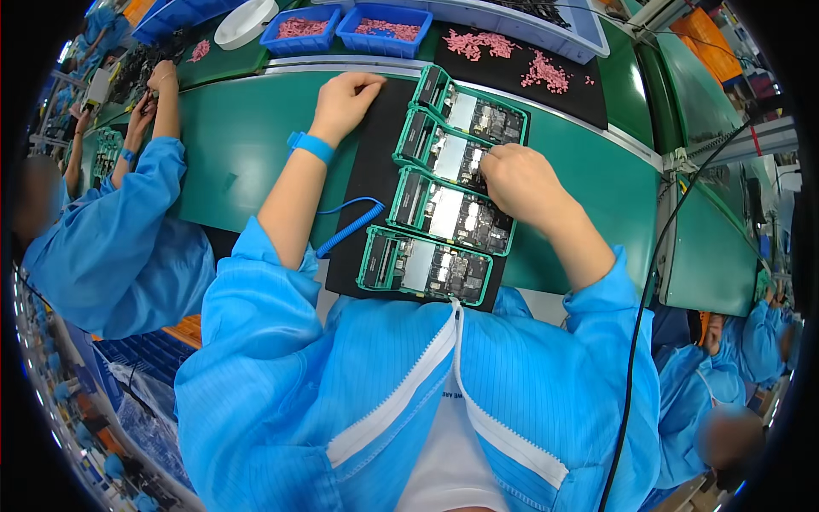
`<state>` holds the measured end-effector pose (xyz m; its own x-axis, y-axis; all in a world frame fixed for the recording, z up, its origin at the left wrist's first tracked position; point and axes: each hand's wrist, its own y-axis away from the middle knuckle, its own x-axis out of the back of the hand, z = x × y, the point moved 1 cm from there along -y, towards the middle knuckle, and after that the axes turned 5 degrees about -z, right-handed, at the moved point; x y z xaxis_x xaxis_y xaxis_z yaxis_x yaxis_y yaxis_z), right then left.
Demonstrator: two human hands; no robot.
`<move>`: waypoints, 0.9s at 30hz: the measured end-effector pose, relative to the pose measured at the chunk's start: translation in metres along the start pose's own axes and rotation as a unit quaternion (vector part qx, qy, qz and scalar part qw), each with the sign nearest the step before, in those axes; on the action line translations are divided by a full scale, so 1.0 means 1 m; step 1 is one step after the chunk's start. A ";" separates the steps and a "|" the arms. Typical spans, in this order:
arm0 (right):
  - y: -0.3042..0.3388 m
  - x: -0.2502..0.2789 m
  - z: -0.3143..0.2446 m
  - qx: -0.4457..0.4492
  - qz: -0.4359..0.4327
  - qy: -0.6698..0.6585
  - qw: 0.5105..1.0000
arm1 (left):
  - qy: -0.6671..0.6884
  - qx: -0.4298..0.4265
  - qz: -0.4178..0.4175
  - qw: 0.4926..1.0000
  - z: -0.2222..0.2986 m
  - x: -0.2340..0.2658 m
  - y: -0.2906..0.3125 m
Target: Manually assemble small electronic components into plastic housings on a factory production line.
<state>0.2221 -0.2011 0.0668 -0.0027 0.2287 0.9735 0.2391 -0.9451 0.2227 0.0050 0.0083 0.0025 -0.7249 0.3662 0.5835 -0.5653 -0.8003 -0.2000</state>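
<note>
Head: green-framed boards (445, 209) lengthwise left-to-right

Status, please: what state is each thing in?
Green-framed units: four in a column, circuitry exposed
Left hand: curled, grip unclear
Right hand: fingertips at second-farthest unit
Two small blue bins: open, holding pink pieces
Loose pieces: spread on dark mat
Wrist strap: worn, left wrist
Jacket: partly unzipped

Worn on your head, your wide fisheye camera looks steeply down from above and behind your fingers (367, 78), near enough that your blue jacket (380, 367) fills the view behind them and the green workbench (243, 128) spreads around them.
</note>
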 end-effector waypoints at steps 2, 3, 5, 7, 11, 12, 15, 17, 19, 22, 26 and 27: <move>0.002 -0.004 0.001 0.011 0.039 -0.020 0.999 | -0.009 -0.016 0.042 0.999 -0.013 -0.004 0.012; 0.005 -0.007 0.002 0.011 0.035 -0.020 0.999 | 0.008 -0.040 0.056 0.998 -0.015 -0.005 0.015; 0.017 -0.011 0.004 0.045 0.138 -0.130 0.981 | 0.003 -0.048 0.060 0.997 -0.018 -0.007 0.016; 0.024 -0.021 0.005 0.053 0.181 -0.108 0.976 | -0.002 -0.057 0.063 0.996 -0.017 -0.007 0.013; 0.033 -0.037 0.000 0.029 0.211 -0.045 0.976 | -0.017 -0.059 0.060 0.996 -0.018 -0.010 0.010; 0.034 -0.037 -0.002 0.024 0.221 -0.002 0.975 | -0.013 -0.058 0.061 0.996 -0.019 -0.010 0.010; 0.042 -0.036 0.000 0.005 0.220 -0.022 0.975 | -0.014 -0.061 0.061 0.996 -0.021 -0.014 0.010; 0.046 -0.049 0.003 -0.016 0.220 -0.054 0.974 | -0.015 -0.068 0.063 0.996 -0.019 -0.016 0.007; 0.049 -0.046 0.001 -0.030 0.229 -0.049 0.972 | -0.017 -0.071 0.057 0.996 -0.016 -0.017 0.005; 0.049 -0.048 0.011 -0.053 0.256 -0.160 0.952 | -0.026 -0.053 0.055 0.997 -0.018 -0.015 0.007; 0.032 -0.052 0.069 -0.168 0.330 -0.509 0.777 | -0.013 -0.061 0.068 0.996 -0.015 -0.012 0.010; 0.024 -0.050 0.080 -0.231 0.311 -0.571 0.724 | -0.011 -0.051 0.065 0.997 -0.015 -0.012 0.009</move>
<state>0.3058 -0.2169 0.0195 0.8339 -0.4789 0.2745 -0.5005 -0.8656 0.0104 0.0026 0.0040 -0.0177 -0.7864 0.2516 0.5641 -0.5054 -0.7872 -0.3535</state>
